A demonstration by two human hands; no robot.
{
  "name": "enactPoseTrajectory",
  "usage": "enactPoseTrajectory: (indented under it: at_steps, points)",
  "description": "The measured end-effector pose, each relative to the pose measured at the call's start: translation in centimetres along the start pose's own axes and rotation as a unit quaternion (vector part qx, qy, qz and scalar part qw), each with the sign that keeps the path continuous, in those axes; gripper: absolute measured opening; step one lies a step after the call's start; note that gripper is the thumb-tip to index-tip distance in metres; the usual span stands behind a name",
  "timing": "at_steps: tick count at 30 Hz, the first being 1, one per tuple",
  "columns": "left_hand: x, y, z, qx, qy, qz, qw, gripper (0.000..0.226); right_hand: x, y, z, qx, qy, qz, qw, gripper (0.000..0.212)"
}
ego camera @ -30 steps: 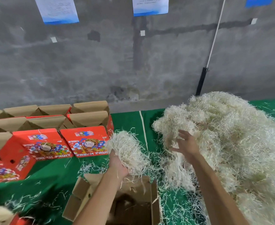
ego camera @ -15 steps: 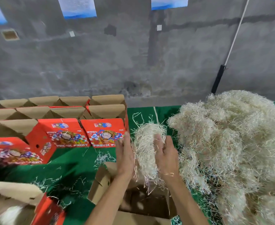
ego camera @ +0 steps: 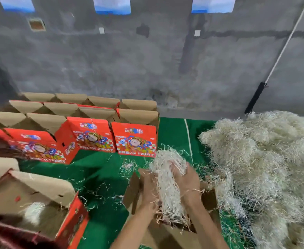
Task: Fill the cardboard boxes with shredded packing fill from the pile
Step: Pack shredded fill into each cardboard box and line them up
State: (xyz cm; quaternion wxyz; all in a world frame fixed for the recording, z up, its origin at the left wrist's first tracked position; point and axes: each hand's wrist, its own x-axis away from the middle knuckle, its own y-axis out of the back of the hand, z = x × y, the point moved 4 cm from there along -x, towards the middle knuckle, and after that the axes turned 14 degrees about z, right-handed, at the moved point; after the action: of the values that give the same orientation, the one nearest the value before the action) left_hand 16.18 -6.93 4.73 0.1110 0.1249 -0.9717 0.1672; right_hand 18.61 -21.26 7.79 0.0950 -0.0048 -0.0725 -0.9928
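Observation:
A bundle of pale shredded fill (ego camera: 167, 178) sits between both my hands, over an open brown cardboard box (ego camera: 208, 198) at the bottom centre. My left hand (ego camera: 148, 189) presses the bundle's left side. On the right side, my right hand (ego camera: 188, 178) grips it with fingers curled into the strands. The bundle's lower end hangs inside the box mouth. A large pile of the same fill (ego camera: 266, 169) covers the right of the green table.
Rows of open red fruit boxes (ego camera: 93, 135) stand at the back left against the grey wall. Another open red box (ego camera: 45, 200) with some fill inside lies at the lower left. Loose strands litter the green cloth (ego camera: 97, 173).
My right hand left the pile and joined the left on the bundle. Both hands have lowered it from above the table into the open box. The view has shifted left.

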Motion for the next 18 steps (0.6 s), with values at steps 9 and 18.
enactPoseTrajectory:
  at_steps: [9,18]
  points:
    - [0.9,-0.3,0.4,-0.071,0.08,0.039,0.993,0.032,-1.7,-0.6,-3.0,0.004,-0.134,0.011,0.991,0.044]
    - [-1.1,5.2,-2.3,0.041,0.014,-0.093,0.995,0.035,0.2,3.2,-1.5,-0.082,-0.029,-0.095,0.992,0.01]
